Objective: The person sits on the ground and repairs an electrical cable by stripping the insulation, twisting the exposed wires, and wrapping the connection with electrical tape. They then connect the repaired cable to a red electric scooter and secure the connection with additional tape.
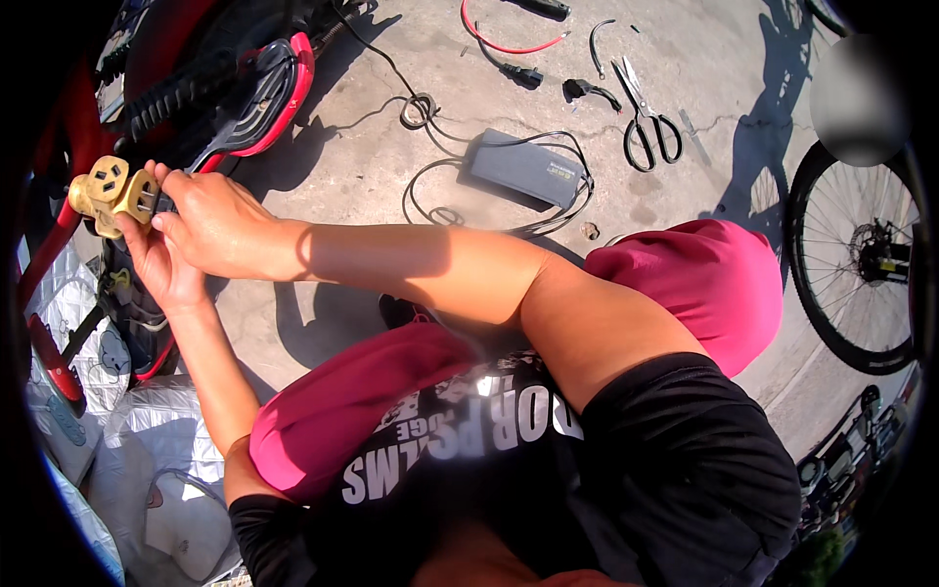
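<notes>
Head view: two hands (227, 223) pinching one yellow adapter (110, 184), one dark plug (164, 203); one scissors (641, 110) on ground (685, 59).

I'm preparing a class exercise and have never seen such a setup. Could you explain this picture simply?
There is no machine: a person works with two bare hands. The single picture comes from a fisheye camera on their head, looking down, so straight edges bend.

The left hand holds a yellow block with slotted sockets. The right hand grips a small dark piece against it, mostly hidden.

On the grey concrete ground lie a dark grey rectangular box, black-handled metal scissors and a thin red cable.
</notes>
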A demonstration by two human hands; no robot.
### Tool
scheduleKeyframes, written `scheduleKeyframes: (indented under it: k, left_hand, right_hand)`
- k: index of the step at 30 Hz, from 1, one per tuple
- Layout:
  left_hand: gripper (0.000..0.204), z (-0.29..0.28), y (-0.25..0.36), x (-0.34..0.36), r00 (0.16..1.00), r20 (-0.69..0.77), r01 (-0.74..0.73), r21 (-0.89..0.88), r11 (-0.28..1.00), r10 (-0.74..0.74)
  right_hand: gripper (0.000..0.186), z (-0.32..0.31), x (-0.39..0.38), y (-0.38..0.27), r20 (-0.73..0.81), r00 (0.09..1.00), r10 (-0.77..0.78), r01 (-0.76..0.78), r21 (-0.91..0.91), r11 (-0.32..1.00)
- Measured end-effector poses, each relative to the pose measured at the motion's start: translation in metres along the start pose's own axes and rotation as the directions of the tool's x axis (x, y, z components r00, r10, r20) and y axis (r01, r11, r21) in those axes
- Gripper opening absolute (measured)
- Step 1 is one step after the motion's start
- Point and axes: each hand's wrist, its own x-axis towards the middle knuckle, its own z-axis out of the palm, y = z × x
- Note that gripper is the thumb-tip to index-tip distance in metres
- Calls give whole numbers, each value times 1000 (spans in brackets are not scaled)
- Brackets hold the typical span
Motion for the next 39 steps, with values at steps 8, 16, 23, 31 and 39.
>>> scheduleKeyframes:
  k: [8,16,23,31,39]
  left_hand:
    - [62,12,-17,-12,1000,9,-9,-9,1000,9]
    - [56,34,-34,-4,978,-159,-138,-24,990,133]
    - [59,32,-32,-6,997,-64,-60,-135,989,52]
    - [58,21,-22,-1,998,-63,-36,-127,991,28]
    - [70,7,-12,2,996,-67,-70,-69,995,66]
  right_hand:
    - [30,-9,-3,-5,83,995,62,-58,-53,997]
    - [39,-6,5,-12,91,988,122,-113,-100,989]
    - [40,-6,5,-14,153,984,90,-75,-102,992]
    - [33,-11,12,-26,127,980,152,-128,-177,976]
    - [32,-8,9,-21,67,997,37,-19,-251,968]
